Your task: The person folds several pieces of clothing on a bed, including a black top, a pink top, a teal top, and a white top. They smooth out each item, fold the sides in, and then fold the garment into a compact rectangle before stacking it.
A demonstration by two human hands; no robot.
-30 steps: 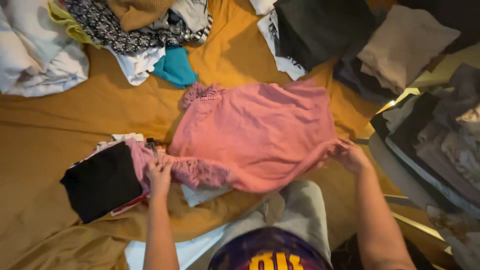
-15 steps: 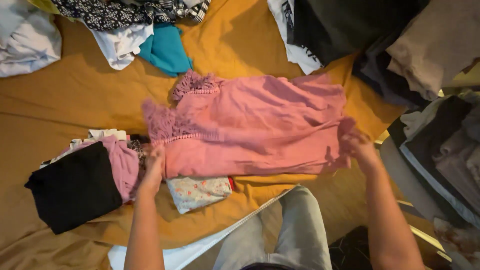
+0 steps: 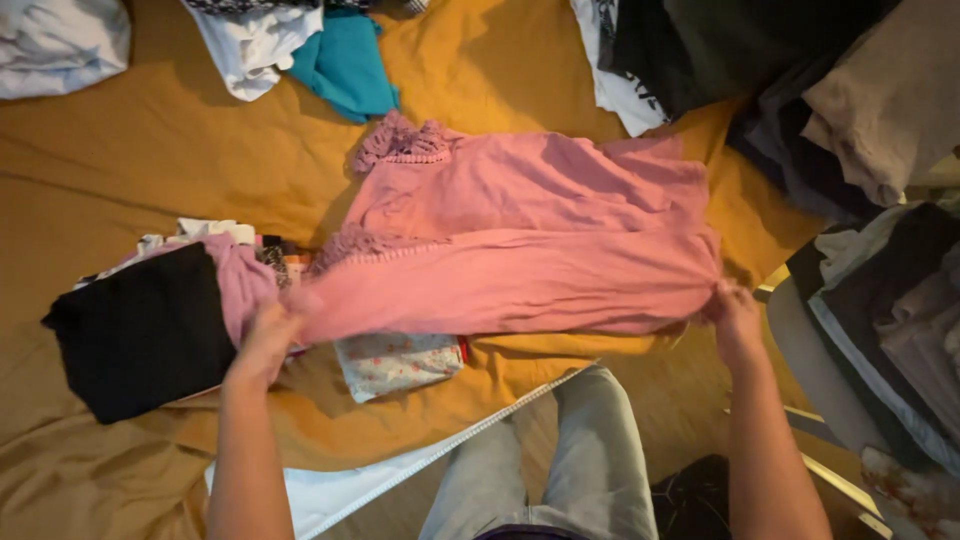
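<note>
Pink garment (image 3: 520, 240) lies mid-bed on the mustard sheet (image 3: 150, 180), soft, light, limp; left hand (image 3: 262, 345) pinches its 9 o'clock edge, right hand (image 3: 735, 318) its 3 o'clock edge; best held at the corners

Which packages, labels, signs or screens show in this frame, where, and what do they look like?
None in view: no package, label, sign or screen.
Only cloth: a pink garment held stretched between the left hand and right hand over a mustard bedsheet, a black folded stack at left, and a teal cloth at top.
</note>
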